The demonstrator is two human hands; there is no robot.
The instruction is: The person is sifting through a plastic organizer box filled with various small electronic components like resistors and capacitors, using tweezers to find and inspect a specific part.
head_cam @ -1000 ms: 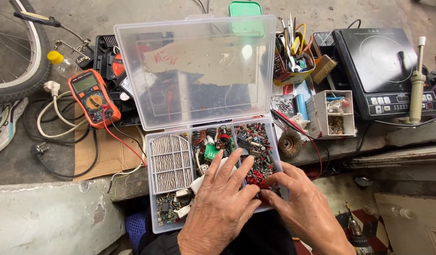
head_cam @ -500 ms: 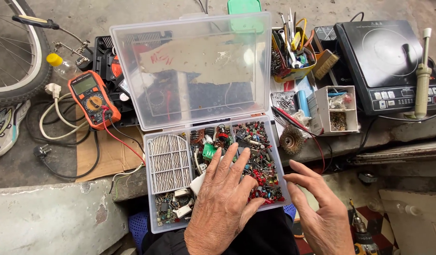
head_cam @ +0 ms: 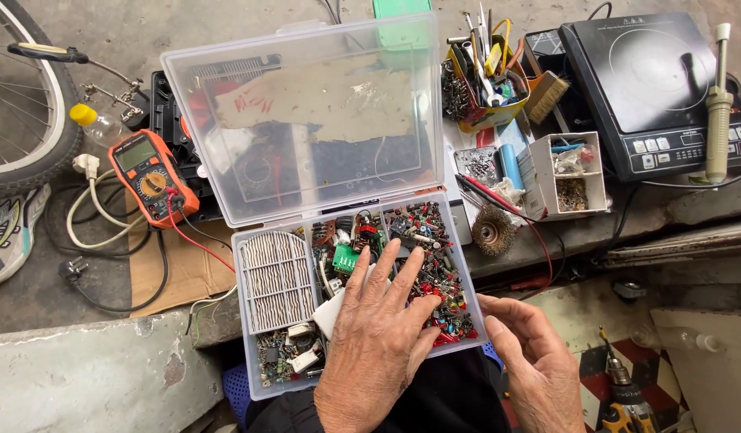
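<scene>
Left hand [head_cam: 382, 337] lies flat, fingers spread wide, on small parts in the clear organizer box [head_cam: 262, 385]. Right hand [head_cam: 531, 361] open, empty, just beside the box's right edge. Orange multimeter [head_cam: 151, 176] well apart at left.

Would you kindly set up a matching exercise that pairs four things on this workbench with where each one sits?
Things:
1. multimeter
2. wire brush wheel
3. soldering iron
4. left hand

Places:
A. lying across the right side of the black induction cooker
B. spread over the compartments of the clear parts box
C. left of the open lid, near the bicycle wheel
D. just right of the box, on the bench edge

Pairs: 1-C, 2-D, 3-A, 4-B
</scene>
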